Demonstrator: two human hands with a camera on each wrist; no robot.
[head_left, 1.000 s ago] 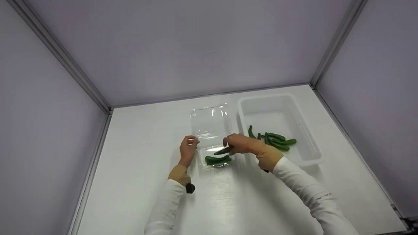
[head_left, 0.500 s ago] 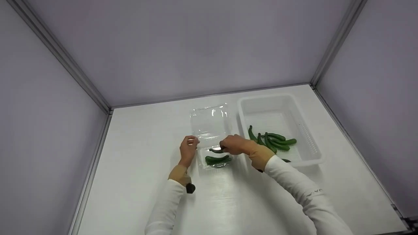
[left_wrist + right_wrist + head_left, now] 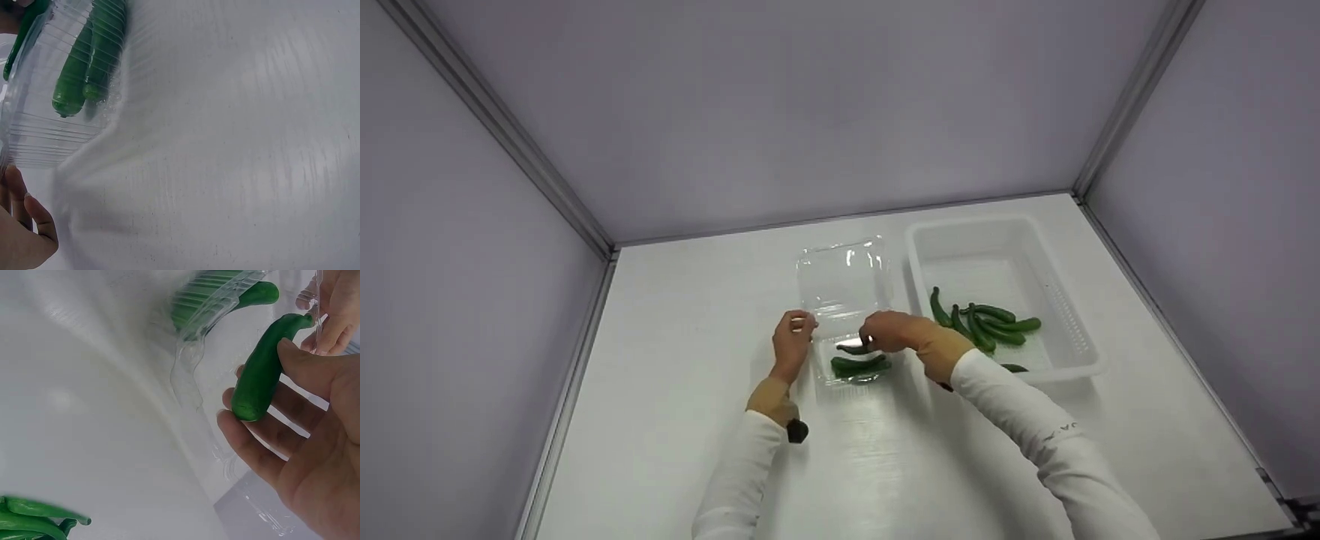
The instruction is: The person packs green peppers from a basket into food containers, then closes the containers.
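We are pinching a small dark green cucumber-like vegetable [image 3: 261, 368] between the thumb and the fingers [image 3: 250, 450] of our right hand [image 3: 889, 332], the thumb pressing on its upper side while the other fingers are lying loosely spread beneath it. This held vegetable [image 3: 853, 349] is hanging just above the open tray of a clear plastic clamshell container [image 3: 847, 375], at its 12 o'clock edge. Two more green vegetables [image 3: 859, 366] are already lying side by side inside that tray [image 3: 50, 129].

Our left hand [image 3: 793, 345] is gripping the clamshell's rim at its 9 o'clock side, with the fingers [image 3: 39, 222] curling against the clear ribbed wall. The clamshell's clear lid [image 3: 844, 279] is lying folded back flat on the white table [image 3: 697, 360], toward 12 o'clock from the tray.

At 3 o'clock from the clamshell, just beside it, a white rectangular plastic basket [image 3: 1076, 322] is standing on the table, and a loose heap of green vegetables [image 3: 986, 326] is resting in its near half. Pale walls with metal corner rails [image 3: 510, 142] are enclosing the table on three sides.
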